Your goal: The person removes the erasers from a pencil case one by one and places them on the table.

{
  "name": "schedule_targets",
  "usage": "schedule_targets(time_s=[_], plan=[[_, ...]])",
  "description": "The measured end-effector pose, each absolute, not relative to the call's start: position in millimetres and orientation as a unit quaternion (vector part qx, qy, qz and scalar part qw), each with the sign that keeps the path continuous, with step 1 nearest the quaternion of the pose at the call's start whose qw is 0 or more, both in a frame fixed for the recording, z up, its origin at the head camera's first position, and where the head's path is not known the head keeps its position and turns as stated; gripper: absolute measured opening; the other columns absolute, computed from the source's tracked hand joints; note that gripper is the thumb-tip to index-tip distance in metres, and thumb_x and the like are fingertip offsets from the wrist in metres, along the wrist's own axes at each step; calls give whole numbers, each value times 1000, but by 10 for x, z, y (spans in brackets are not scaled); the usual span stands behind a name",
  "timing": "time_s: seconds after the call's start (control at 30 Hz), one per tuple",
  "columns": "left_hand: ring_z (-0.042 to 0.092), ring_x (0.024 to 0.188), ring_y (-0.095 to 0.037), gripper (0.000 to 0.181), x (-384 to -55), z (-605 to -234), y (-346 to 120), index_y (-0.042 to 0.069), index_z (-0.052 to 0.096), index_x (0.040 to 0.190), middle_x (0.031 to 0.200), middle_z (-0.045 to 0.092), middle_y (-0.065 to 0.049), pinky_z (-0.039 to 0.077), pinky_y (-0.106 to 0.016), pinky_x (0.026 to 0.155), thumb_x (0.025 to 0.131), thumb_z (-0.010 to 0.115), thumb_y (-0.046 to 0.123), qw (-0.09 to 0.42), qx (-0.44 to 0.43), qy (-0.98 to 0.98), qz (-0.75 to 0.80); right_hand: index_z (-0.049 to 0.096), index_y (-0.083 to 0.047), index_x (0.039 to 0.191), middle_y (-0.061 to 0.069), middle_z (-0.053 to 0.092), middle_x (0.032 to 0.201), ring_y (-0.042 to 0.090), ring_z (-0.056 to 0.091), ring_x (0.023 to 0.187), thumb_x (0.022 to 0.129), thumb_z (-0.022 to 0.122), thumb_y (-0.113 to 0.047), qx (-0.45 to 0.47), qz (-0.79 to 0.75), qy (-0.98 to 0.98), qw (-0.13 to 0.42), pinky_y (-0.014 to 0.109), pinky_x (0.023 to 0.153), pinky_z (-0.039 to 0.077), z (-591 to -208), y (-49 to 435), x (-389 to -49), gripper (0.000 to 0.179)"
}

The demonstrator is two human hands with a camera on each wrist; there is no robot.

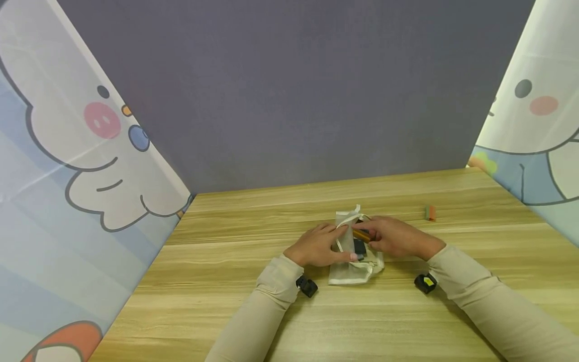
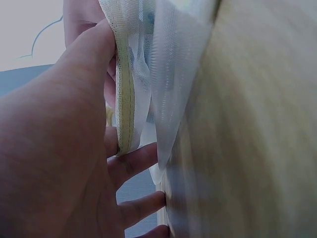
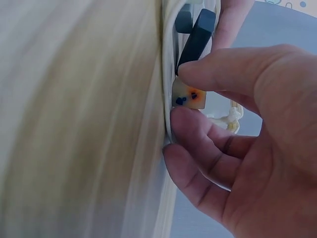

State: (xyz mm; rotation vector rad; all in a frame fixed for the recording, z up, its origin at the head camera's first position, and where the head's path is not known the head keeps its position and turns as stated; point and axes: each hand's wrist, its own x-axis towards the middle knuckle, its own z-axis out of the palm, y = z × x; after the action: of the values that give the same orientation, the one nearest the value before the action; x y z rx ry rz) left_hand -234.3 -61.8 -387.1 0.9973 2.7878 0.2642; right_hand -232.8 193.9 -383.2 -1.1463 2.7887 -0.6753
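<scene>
A white mesh pouch (image 1: 348, 274) with a cream zipper edge lies on the table, its mouth spread. My left hand (image 1: 318, 246) holds the pouch's left edge; in the left wrist view the zipper edge (image 2: 125, 94) runs between thumb and fingers. At the mouth, my right hand (image 1: 391, 236) pinches a small orange-brown block (image 1: 362, 235) between thumb and fingers. Its end face (image 3: 189, 96) shows pale with dark blue spots in the right wrist view. Inside the pouch sits a black block (image 1: 359, 248), and another dark piece (image 3: 184, 20) lies beside it.
A small green and orange block (image 1: 430, 213) lies on the wooden table (image 1: 217, 281), to the right of and beyond the right hand. A grey panel (image 1: 316, 100) stands along the back edge. Cartoon-printed curtains (image 1: 54, 201) hang at both sides.
</scene>
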Motion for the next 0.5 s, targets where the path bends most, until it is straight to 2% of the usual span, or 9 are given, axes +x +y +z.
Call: schedule_targets(time_s=[0.3,0.5], plan=[[22,150,-30,89,-2345,-3866,-621,29,20,162,161,31,0,21,-50,118,92,44,77,83,337,933,93,56,-7,144,0,57,97,10,50,76,93,69,-4,-368,-219,903,29,30,65,45,-3821,1924,-2327,52],[22,150,-29,88,-2337,-3875,-606,30,19,162,162,30,0,21,-50,118,92,44,77,82,336,934,86,53,-8,147,-2,52,89,10,45,69,93,67,-2,-370,-204,906,17,29,60,40,-3825,1914,-2307,56]])
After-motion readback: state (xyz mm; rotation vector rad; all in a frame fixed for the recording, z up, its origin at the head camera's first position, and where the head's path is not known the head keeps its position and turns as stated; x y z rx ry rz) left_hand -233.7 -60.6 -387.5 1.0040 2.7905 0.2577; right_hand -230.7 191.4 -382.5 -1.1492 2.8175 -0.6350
